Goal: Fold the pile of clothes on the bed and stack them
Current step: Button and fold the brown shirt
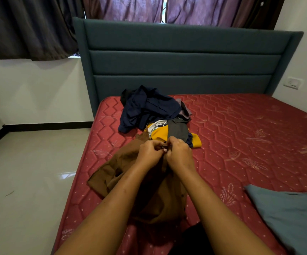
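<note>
Two hands up in front of me, arms stretched forward over the bed, knuckles almost meeting. My left hand and right hand both have the fingers curled in, each grip pinching the same small spot on the top edge of the brown garment. What sits under the fingertips is too small to tell.

The brown garment runs from that pinch back toward me, crumpled and creased. One flap spreads out to the left, near the mattress edge.

Just past my hands is the pile. A navy garment is heaped at the far side. A yellow shirt with a white patch lies nearer, and a grey piece lies over it, right behind my right hand. Down at the near right, well apart from the pile, a slate-blue cloth lies flat.

All of it rests on a red quilted mattress with a pale leaf pattern. A teal padded headboard stands at the far end. Behind it hang purple curtains with a slit of daylight between them, and a dark curtain hangs to the left. There is a socket on the white wall to the right. A glossy pale floor lies to the left of the bed.
</note>
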The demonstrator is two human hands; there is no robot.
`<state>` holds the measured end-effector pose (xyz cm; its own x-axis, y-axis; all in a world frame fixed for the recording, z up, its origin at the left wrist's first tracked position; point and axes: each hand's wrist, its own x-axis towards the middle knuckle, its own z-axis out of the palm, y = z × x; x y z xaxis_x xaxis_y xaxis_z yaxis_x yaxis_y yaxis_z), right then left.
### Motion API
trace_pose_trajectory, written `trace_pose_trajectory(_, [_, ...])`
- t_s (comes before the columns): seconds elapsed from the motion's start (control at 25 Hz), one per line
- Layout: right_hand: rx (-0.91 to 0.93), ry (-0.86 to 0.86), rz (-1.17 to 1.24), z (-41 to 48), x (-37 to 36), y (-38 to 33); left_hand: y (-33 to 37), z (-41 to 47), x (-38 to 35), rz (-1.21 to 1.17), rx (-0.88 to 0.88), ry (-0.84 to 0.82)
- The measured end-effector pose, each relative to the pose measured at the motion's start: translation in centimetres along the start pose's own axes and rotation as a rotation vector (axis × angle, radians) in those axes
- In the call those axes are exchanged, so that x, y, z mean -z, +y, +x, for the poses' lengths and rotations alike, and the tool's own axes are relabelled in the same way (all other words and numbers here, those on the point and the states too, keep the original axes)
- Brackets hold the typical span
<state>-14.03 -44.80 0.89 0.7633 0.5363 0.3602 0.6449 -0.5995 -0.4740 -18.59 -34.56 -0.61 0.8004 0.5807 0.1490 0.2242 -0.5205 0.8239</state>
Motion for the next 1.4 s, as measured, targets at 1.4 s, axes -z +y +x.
trace_pose_trajectory(1.4, [-0.341,-0.348,-0.159,-0.3,0.6,0.9,0.6,3.6,-0.7,-0.1,0.072,0.069])
